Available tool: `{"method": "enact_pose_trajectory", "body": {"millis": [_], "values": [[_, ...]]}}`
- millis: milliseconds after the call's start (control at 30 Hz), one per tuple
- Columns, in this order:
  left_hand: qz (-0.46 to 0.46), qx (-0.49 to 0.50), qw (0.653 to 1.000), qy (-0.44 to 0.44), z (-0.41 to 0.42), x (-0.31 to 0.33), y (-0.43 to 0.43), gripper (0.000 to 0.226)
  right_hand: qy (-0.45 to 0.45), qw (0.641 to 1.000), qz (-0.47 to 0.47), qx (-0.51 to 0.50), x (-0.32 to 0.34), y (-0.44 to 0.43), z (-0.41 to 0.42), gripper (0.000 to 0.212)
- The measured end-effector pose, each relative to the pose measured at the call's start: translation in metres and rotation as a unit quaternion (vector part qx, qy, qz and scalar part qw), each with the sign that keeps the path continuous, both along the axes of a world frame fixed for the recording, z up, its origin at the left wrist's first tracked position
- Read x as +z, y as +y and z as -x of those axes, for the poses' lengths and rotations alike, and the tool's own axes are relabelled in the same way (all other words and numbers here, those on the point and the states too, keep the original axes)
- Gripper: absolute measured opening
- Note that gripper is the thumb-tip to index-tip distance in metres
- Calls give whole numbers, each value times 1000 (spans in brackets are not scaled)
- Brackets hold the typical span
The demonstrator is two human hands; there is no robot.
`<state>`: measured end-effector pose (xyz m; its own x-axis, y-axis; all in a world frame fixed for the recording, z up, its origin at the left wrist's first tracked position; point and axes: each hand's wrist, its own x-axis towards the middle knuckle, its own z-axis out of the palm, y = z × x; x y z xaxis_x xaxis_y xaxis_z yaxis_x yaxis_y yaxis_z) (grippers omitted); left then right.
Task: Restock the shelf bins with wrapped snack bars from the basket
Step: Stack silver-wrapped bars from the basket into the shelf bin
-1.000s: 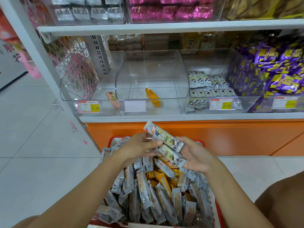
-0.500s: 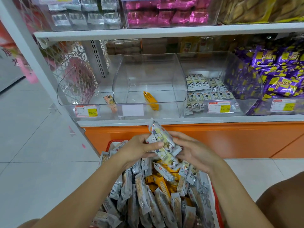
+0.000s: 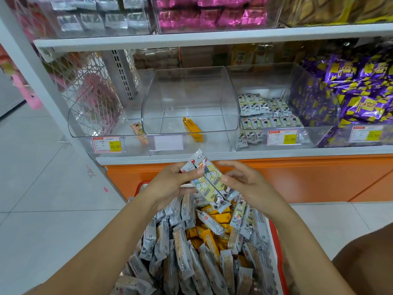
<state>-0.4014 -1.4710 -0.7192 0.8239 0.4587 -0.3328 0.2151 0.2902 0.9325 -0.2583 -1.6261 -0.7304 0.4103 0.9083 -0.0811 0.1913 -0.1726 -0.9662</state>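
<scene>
On the head camera I see both hands raised together over the basket [image 3: 277,241], just below the front edge of the shelf [image 3: 244,153]. The left hand [image 3: 170,184] grips a pair of snack bars [image 3: 209,183], thumb on top and fingers underneath. The two bars lie side by side, slanting up and away to the left, in white wrappers with cartoon print. The right hand [image 3: 248,186] holds the same pair from the other side, its thumb against the edge of the nearer bar and its fingers curled above.

Directly beneath the hands, the red-rimmed basket is heaped with loose bars [image 3: 182,254] in pale wrappers, and orange-wrapped bars [image 3: 209,237] show in the middle of the heap.

Straight beyond the hands a clear middle bin [image 3: 191,92] holds a single orange bar [image 3: 192,129]. Up and left of the left hand, the left bin [image 3: 73,122] holds one peach bar [image 3: 139,133]. Up and right of the right hand, the right bin [image 3: 265,81] holds small white packs [image 3: 268,116], with purple packets [image 3: 361,92] farther right
</scene>
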Motion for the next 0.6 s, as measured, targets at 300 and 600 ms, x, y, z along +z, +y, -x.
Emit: {"method": "enact_pose_trajectory", "body": {"millis": [300, 600], "values": [[-15, 39, 998, -36, -19, 22, 0, 43, -215, 976, 7, -37, 19, 7, 5, 76], [-160, 122, 976, -79, -42, 41, 13, 30, -310, 938, -9, -157, 50, 26, -21, 69]]}}
